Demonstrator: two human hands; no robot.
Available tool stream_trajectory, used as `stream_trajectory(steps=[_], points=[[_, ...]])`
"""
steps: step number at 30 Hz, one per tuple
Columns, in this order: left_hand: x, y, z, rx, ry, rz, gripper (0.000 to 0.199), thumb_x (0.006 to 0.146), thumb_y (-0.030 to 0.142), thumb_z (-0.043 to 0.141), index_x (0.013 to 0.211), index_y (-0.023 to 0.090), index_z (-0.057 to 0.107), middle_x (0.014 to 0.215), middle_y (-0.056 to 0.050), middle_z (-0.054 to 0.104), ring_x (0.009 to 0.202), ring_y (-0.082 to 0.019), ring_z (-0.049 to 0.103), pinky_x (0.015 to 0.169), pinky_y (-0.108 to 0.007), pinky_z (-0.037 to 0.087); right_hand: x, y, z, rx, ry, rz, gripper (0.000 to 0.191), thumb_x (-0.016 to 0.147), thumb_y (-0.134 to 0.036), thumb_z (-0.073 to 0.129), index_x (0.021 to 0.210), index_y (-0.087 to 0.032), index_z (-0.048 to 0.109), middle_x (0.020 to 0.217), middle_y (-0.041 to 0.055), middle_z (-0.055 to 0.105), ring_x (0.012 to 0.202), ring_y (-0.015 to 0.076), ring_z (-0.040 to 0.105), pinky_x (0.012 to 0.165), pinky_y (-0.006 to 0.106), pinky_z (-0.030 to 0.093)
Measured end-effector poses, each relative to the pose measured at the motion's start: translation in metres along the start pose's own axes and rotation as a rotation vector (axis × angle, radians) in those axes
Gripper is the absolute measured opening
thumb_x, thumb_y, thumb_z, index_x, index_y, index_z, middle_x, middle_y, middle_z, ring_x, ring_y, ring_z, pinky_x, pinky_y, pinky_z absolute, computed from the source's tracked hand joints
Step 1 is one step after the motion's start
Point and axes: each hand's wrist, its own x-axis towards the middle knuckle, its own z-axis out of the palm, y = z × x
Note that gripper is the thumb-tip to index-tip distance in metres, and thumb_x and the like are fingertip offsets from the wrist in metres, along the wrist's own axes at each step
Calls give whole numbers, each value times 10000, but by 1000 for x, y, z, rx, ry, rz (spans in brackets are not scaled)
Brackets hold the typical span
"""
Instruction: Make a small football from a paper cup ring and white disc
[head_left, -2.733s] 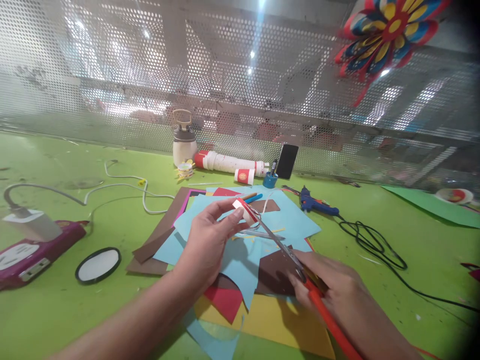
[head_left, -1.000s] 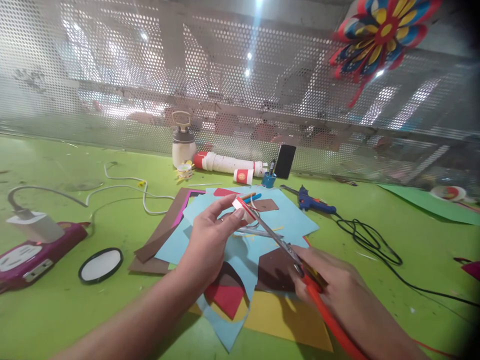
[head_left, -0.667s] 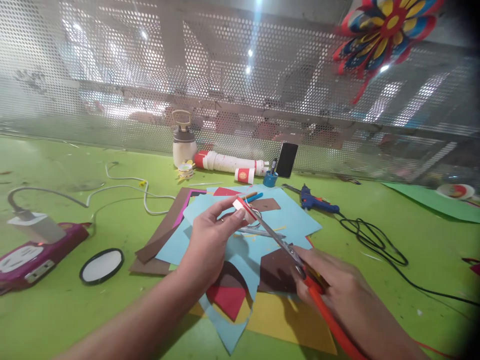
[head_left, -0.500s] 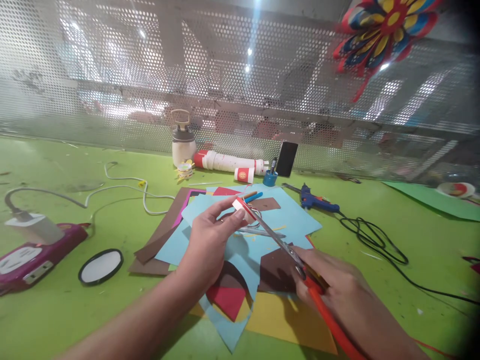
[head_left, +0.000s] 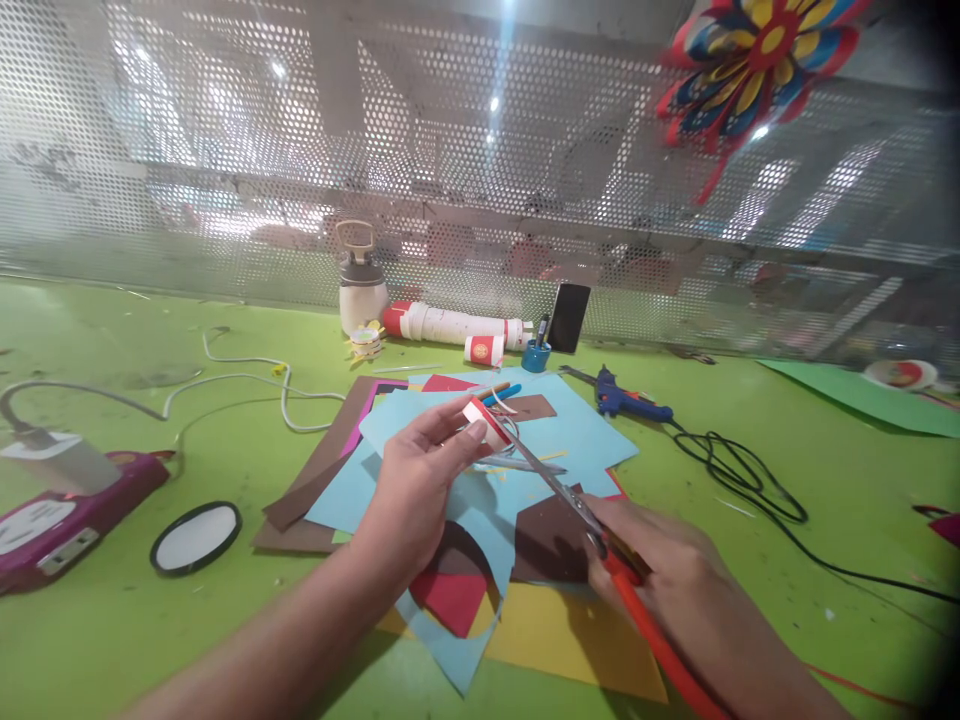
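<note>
Between thumb and fingers, my left hand (head_left: 421, 470) pinches a small white piece with a red edge (head_left: 487, 424), perhaps part of a paper cup. My right hand (head_left: 667, 560) is wrapped round scissors with red-orange handles (head_left: 628, 595). The scissor blades point up and to the left, with their tips at the right side of the white piece. A thin white strip curls just above the piece. Beneath both hands lie light blue paper sheets (head_left: 581, 425), with dark brown, red and yellow paper (head_left: 574, 640) around them.
A blue glue gun (head_left: 634, 402) with a black cord lies at the right. Behind the paper are a red and white cup (head_left: 484, 350), a blue pen holder (head_left: 535, 356), a phone (head_left: 569, 318) and a sprayer bottle (head_left: 363, 295). A purple power strip (head_left: 82, 520) is at the left.
The whole view has shifted slightly, so background things sit a little further left. The thin white strip above the piece now stands out more to the right. Both hands keep nearly the same hold.
</note>
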Motion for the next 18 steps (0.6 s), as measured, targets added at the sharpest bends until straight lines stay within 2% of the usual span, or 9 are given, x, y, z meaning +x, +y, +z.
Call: stream_trajectory(steps=[5,9,13,18], points=[[1,0,0,-3,-17,2,300,720,226,837,997,160,743,938,-57,771,804,-169,725,786,-290,561,2,-6,-4,1,-26,13,173,804,-145,464,812,-195,629,695,24,632,625,186,592,581,289,455],[1,2,0,-25,-17,3,256,744,226,811,974,145,735,920,-60,777,814,-161,723,801,-283,554,4,-8,-6,3,-30,5,205,807,-159,458,864,-189,652,677,20,630,604,184,586,562,283,453],[1,3,-1,-2,4,-5,319,739,241,816,1025,148,712,906,-65,778,815,-166,723,801,-289,548,4,-8,-6,3,-38,20,188,796,-166,463,845,-184,644,695,33,628,622,191,587,563,285,445],[1,4,0,-7,31,1,358,705,224,836,1024,141,695,902,-58,756,801,-164,720,785,-285,548,3,-7,-7,81,-120,68,267,807,-142,465,999,-195,642,743,16,617,667,185,577,622,287,448]])
